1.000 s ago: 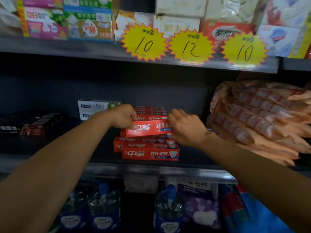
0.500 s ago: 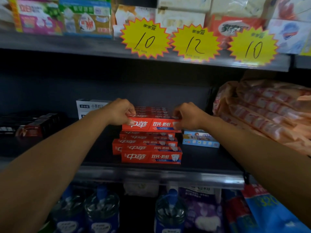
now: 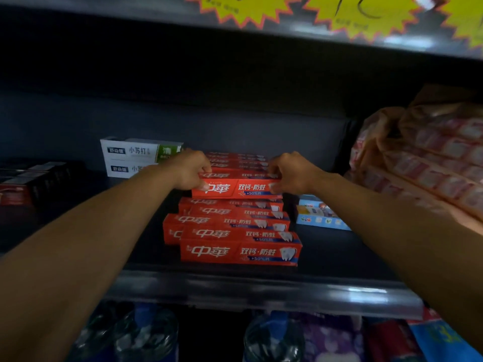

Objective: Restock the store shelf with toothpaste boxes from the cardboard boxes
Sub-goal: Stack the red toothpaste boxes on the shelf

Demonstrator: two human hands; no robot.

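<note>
head view: both your hands are on one red toothpaste box (image 3: pixel 236 188), held level above the red stack (image 3: pixel 235 231) on the dark shelf (image 3: pixel 261 288). your left hand (image 3: pixel 189 169) pinches the box's left end, fingers curled over its top and thumb on the printed front. your right hand (image 3: pixel 291 172) pinches the right end the same way. more red boxes (image 3: pixel 237 159) lie directly behind the held one. white and green boxes (image 3: pixel 136 155) stand to the left rear, dark boxes (image 3: pixel 34 178) further left. a small blue box (image 3: pixel 320 214) lies just right of the stack, and pink wrapped packs (image 3: pixel 428 158) are piled at far right. yellow price stars (image 3: pixel 339 17) hang from the shelf above; water bottles (image 3: pixel 271 338) sit below.
</note>
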